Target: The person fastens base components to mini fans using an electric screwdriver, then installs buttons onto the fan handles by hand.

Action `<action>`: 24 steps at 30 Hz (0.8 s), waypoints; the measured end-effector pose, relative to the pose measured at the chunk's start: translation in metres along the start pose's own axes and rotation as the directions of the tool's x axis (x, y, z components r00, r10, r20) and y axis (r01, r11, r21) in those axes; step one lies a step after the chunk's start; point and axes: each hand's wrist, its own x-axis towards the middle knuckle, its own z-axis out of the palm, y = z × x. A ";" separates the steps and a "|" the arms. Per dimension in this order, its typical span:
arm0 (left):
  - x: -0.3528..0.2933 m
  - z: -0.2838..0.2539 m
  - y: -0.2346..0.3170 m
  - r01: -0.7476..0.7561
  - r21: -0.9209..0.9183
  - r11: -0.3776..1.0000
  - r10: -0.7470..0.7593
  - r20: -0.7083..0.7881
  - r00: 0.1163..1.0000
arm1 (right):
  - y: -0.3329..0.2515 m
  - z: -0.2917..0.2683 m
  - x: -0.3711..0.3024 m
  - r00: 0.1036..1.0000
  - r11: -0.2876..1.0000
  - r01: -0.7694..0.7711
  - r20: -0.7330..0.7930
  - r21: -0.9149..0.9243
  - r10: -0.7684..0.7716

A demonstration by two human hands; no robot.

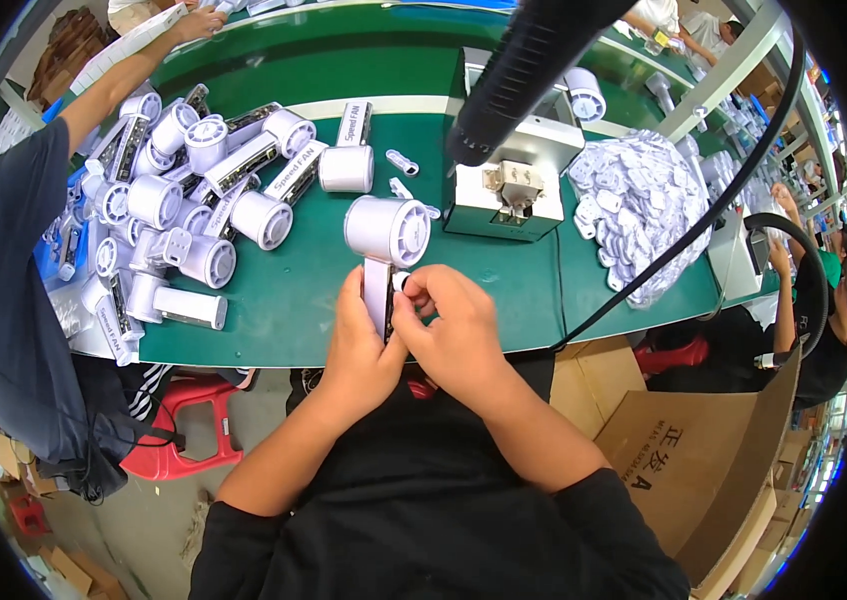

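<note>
Fan: small white hand fan [387,232] with a round head on top and a flat handle below, at the middle of the view, over the near edge of the green tabletop [504,290].
Left hand: left hand [359,345] wrapped around the handle from 9 o'clock, holding it tight.
Right hand: right hand [449,335] closed up at 3 o'clock of the handle, fingertips pinching at a little white bit right on the handle.
Feel: looks light, hard plastic, smooth, maybe a bit slippery; thin grill on the head may bend or crack if squeezed.
Best hold: the flat handle, not the round head.
Pile: many more white fans [184,200] heaped at 10 o'clock, touching each other, some with grey handles.
Small parts: little white pegs [402,160] loose on the tabletop at 12 o'clock of the held fan.
Bag: clear bag [644,200] at 2 o'clock, full of small flat white pieces.
Machine: white box machine [509,190] at 1 o'clock, with a black tube [524,70] hanging over it.
Box: brown cardboard box [684,450] at 4 o'clock, below the tabletop; inside cannot be seen.
Others: another person's arm [114,85] reaching far at 11 o'clock.
</note>
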 end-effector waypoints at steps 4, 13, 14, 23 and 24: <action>0.002 0.003 -0.011 0.052 -0.120 0.991 -0.053 0.000 0.999 | 0.005 0.000 -0.001 0.999 0.992 -0.040 0.005 0.124 0.039; 0.003 0.005 0.003 0.116 -0.374 0.920 -0.113 0.031 0.993 | 0.004 -0.003 0.001 1.000 0.998 -0.005 0.030 0.068 0.003; 0.002 0.006 0.000 0.117 -0.379 0.918 -0.113 0.033 0.993 | 0.004 -0.004 0.000 0.999 0.998 -0.007 0.031 0.062 0.005; 0.001 0.008 -0.018 0.056 -0.270 0.961 -0.052 0.023 0.998 | 0.005 -0.006 -0.002 0.994 0.986 -0.091 0.067 0.138 0.082; 0.001 0.007 -0.016 0.050 -0.280 0.959 -0.040 0.039 0.998 | 0.005 -0.007 -0.002 0.995 0.982 -0.095 0.040 0.161 0.090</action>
